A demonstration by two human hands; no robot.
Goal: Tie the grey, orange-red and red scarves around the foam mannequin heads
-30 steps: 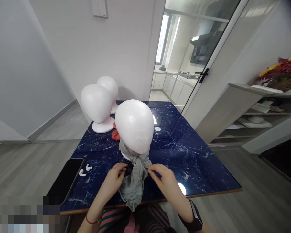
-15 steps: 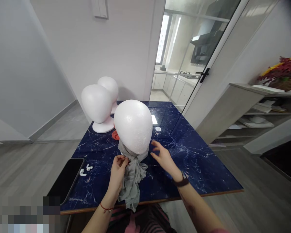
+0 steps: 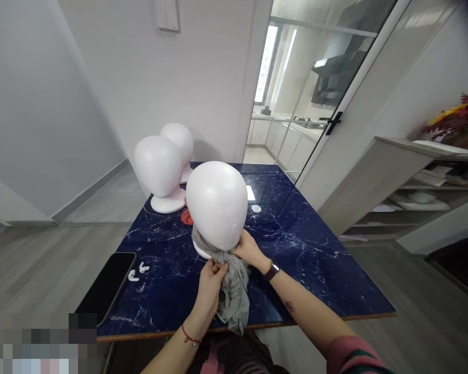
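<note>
Adjusting the grey scarf (image 3: 236, 298) around the foam head's (image 3: 217, 205) neck, above the surface (image 3: 315, 270), seems your step. Your left hand (image 3: 209, 284) pinches cloth below the knot (image 3: 221, 256); your right hand's (image 3: 253, 253) fingers are partly hidden, grip unclear. The next move likely calls for gentle, even tension.

The scarf (image 3: 236, 293) is grey, the table (image 3: 304, 249) marbled blue.

The table (image 3: 315, 275) has a dark blue, white-veined top. A phone (image 3: 105, 288) lies at its near left corner, two earbuds (image 3: 133, 276) near its left edge. Behind the table stands a glass door (image 3: 296, 93); to the table's right, a shelf unit (image 3: 374, 176) bearing red and yellow flowers (image 3: 460, 115).
</note>
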